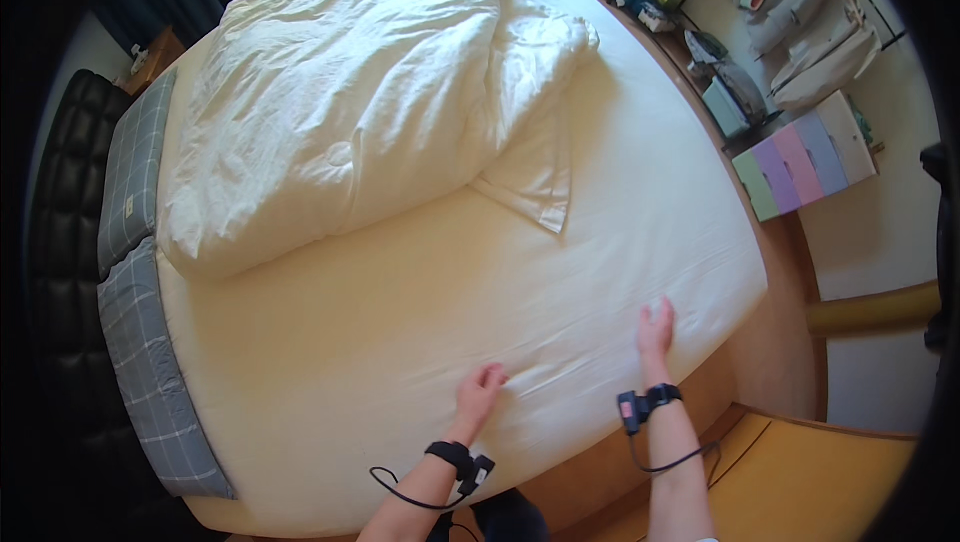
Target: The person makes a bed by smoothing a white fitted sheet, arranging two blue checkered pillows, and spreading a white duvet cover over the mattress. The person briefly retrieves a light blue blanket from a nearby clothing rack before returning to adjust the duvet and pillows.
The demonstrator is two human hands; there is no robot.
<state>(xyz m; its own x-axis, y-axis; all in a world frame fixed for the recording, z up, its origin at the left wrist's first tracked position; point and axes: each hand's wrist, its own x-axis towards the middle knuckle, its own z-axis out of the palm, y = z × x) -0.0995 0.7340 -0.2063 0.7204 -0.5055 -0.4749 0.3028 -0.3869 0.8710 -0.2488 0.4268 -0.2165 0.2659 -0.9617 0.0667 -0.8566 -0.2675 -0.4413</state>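
Note:
A bed with a cream fitted sheet point(375, 332) fills the middle of the view. My left hand point(480, 395) is over the near part of the sheet, its fingers loosely curled; I see nothing held in it. To its right, near the bed's corner, my right hand point(657, 328) is empty, with thumb and fingers apart. Whether either hand touches the sheet is unclear. A rumpled white duvet point(360, 91) covers the far half of the bed, one corner spread flat towards me. Two grey checked pillows point(161, 384) lie at the left. Both wrists bear black straps with cabled devices.
A black padded headboard point(67, 242) borders the bed at left. Beyond the right edge are a pastel drawer unit point(806, 155), a rack with hanging clothes point(817, 39) and shelves. A wooden cabinet point(810, 474) stands at the lower right, and a wooden bedside table point(154, 58) at the upper left.

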